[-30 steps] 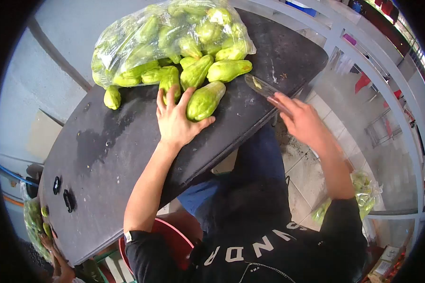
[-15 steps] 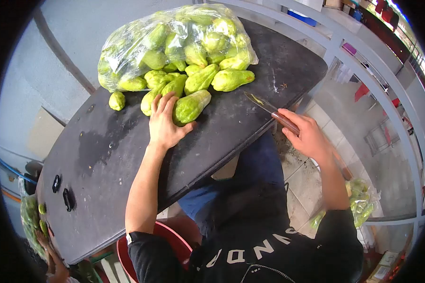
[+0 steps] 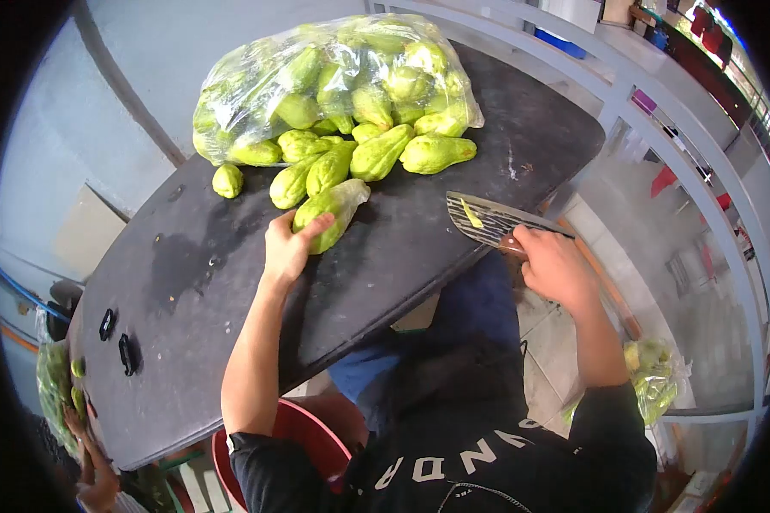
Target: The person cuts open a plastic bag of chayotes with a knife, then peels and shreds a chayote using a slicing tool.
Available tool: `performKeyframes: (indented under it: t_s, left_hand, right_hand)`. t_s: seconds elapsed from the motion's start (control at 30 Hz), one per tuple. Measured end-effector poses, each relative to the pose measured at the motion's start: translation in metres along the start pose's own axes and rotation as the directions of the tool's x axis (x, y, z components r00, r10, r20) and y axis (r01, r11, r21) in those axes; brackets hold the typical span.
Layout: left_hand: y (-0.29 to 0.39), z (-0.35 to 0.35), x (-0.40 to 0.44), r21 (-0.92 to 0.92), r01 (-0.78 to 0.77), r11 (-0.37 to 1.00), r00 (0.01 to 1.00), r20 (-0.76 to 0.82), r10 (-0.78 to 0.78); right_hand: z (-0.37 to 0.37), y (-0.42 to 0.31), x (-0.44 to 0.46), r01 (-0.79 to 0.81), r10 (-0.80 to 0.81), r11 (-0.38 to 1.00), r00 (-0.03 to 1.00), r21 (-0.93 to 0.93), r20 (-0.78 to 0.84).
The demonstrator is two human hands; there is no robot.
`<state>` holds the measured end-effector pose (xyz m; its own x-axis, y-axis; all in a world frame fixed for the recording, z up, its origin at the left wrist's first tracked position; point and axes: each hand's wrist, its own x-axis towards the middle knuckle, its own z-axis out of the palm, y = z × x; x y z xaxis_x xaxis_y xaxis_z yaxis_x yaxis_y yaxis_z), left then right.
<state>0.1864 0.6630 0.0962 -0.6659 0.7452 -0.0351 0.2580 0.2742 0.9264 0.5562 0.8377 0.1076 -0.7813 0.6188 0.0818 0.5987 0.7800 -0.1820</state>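
Note:
My left hand is closed around a pale green chayote above the dark table, its far end whitish. My right hand grips a broad kitchen knife by its wooden handle, the patterned blade face showing and a yellow-green scrap stuck on it. Beyond my left hand, several loose chayotes lie at the mouth of a clear plastic bag full of chayotes. One small chayote sits apart at the left.
The dark table has a rounded edge and a wet patch. Two small black objects lie at its left. Below stands a red bin. Another person's hand is by a second bag at far left. A metal railing runs along the right.
My left hand has taken hold of the chayote and pulled it slightly toward me and left. My right hand has turned the knife so its broad face shows.

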Motion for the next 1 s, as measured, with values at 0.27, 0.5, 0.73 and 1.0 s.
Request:
performKeyframes:
  t_s: [0.27, 0.5, 0.73, 1.0]
  left_hand:
    - [-0.007, -0.04, -0.042, -0.784, 0.178, 0.594, 0.983, 0.167, -0.074]
    - [-0.022, -0.074, -0.053, -0.879, 0.031, 0.475, 0.999, 0.014, -0.04]
    - [-0.064, -0.081, -0.043, -0.915, -0.04, 0.402, 0.999, -0.031, 0.028]
    - [-0.104, -0.061, -0.048, -0.84, -0.137, 0.526, 0.99, -0.106, 0.088]
  right_hand:
    - [-0.01, -0.024, 0.017, -0.085, 0.136, 0.921, 0.985, 0.381, -0.11]
    - [-0.004, -0.109, 0.077, 0.419, -0.243, 0.752, 0.893, 0.508, -0.378]
    - [0.037, -0.204, 0.139, 0.667, -0.502, 0.568, 0.745, 0.482, -0.439]
    - [0.048, -0.25, 0.139, 0.758, -0.544, 0.532, 0.647, 0.377, -0.534]
